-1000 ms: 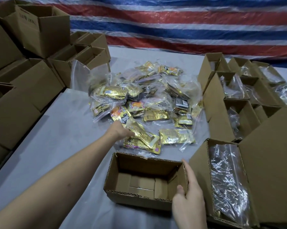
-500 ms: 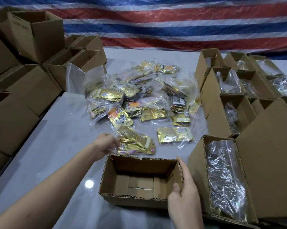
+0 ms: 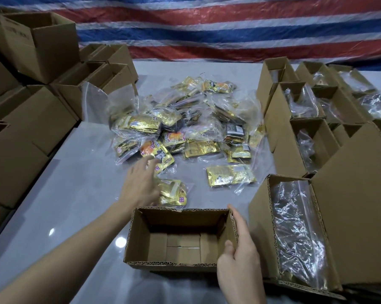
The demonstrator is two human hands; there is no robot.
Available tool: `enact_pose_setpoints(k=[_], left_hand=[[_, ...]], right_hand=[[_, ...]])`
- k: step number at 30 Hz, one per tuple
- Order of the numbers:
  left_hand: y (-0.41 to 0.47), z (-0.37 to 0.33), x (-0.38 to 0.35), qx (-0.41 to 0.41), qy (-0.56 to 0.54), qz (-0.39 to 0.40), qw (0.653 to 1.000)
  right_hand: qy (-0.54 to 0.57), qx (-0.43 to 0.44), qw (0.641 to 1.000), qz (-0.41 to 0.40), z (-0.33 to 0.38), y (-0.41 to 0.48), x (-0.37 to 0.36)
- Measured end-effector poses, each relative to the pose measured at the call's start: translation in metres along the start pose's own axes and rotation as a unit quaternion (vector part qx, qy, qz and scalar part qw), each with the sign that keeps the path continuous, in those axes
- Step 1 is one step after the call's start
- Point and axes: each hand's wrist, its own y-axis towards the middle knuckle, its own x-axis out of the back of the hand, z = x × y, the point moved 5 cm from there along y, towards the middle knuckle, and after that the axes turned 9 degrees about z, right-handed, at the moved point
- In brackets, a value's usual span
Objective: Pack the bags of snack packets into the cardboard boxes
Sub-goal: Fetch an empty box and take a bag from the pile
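My left hand (image 3: pixel 141 183), fingers spread and holding nothing, hovers over one clear bag of gold packets (image 3: pixel 173 193) just beyond the one empty box (image 3: pixel 180 238). My right hand (image 3: pixel 240 266) grips that box's right wall. The slick plastic could slip from a loose grab (the pile (image 3: pixel 185 126) behind holds too many bags to count).

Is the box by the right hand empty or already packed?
Empty: the box shows only its bare cardboard floor flaps; right hand grips its wall.
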Motion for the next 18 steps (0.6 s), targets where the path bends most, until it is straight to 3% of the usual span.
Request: enact_pose_setpoints(k=[2,5,9,12,18], left_hand=[[0.011,-0.017,-0.005,-0.11,-0.006,0.089,0.99],[0.019,-0.027,-0.025,-0.105,0.025,0.22,0.969],[0.027,-0.033,-0.033,-0.031,0.008,0.266,0.963],[0.026,-0.039,-0.022,-0.04,-0.05,0.312,0.948],[0.015,-0.028,0.034,-0.047,-0.222,0.252,0.941]], right_hand=[[-0.004,-0.001,1.0,0.0,0.0,0.001,0.0],[-0.006,-0.005,1.0,0.004,-0.002,0.001,0.0],[-0.023,0.004,1.0,0.006,-0.002,0.001,0.002],[-0.024,0.008,0.999,0.022,-0.004,0.0,0.002],[-0.014,0.018,0.999,0.043,-0.009,0.0,-0.002]])
